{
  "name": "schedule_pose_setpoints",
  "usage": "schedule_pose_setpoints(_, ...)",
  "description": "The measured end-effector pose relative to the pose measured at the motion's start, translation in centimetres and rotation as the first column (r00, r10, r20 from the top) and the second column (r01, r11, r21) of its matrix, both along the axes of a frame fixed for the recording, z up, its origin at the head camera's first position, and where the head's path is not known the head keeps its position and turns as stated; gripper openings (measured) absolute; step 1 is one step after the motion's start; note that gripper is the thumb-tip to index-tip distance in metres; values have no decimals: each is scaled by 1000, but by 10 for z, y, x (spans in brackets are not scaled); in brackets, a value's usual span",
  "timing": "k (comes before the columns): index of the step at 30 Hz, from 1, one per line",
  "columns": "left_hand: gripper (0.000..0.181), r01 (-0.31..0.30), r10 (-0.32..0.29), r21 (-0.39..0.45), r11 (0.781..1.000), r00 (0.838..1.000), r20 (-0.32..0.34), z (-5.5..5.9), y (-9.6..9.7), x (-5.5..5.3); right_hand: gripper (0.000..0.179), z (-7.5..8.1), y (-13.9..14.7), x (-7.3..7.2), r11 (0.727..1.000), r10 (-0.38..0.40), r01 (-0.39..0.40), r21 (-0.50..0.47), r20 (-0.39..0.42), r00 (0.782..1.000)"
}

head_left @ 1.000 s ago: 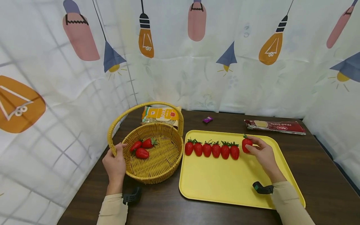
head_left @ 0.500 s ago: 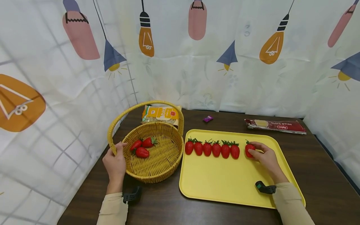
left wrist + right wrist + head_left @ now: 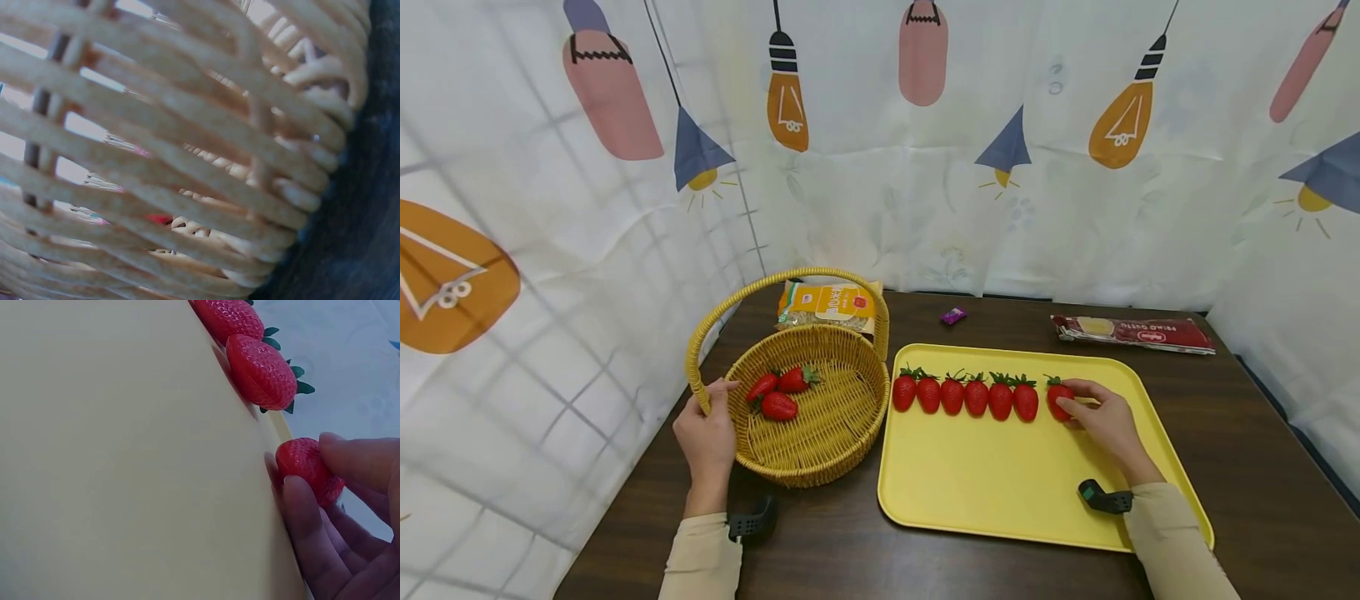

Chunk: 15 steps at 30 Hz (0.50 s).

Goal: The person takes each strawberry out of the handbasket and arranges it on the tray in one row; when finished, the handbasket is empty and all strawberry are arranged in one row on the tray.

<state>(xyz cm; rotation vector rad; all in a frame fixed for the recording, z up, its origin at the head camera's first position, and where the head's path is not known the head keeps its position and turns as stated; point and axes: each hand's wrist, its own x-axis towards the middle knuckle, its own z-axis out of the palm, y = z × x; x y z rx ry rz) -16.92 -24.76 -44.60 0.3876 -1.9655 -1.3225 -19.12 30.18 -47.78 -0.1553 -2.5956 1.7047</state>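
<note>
My right hand point(image 3: 1101, 417) pinches a red strawberry point(image 3: 1059, 400) with green leaves between thumb and fingers, low over the yellow tray point(image 3: 985, 492). In the right wrist view the same strawberry point(image 3: 307, 464) sits between the fingertips, close to the tray surface. To its left, several strawberries point(image 3: 977, 396) stand side by side in a row, leaves pointing away from me. My left hand point(image 3: 707, 429) grips the woven yellow basket point(image 3: 820, 467) where the handle meets the rim. Inside the basket lie 3 strawberries point(image 3: 779, 407). The left wrist view shows only the basket's weave point(image 3: 187, 137).
Behind the basket stands a yellow food packet point(image 3: 831, 304). A small purple wrapped sweet point(image 3: 953, 316) lies beyond the tray, and a long dark red snack packet point(image 3: 1131, 333) at the back right. A white printed curtain point(image 3: 880, 208) borders the dark table point(image 3: 820, 550).
My right hand lowered the strawberry onto the tray area, first shifting it right, then back left toward the row. The left hand and the basket stayed in place.
</note>
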Motion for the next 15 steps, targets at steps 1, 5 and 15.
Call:
schedule_pose_setpoints(1,48,1,-1,-1,1000,1000,0,0,0,0,55,0,1,0,1000,-13,13,15,-5,1000)
schedule_pose_setpoints(5,48,5,-5,-2,1000,1000,-1,-1,0,-1,53,1,2,1,997,-52,53,53,-19,998)
schedule_pose_setpoints(15,47,-5,5,-8,1000,1000,0,-4,-3,-1,49,0,-2,0,999,-6,7,38,-28,1000)
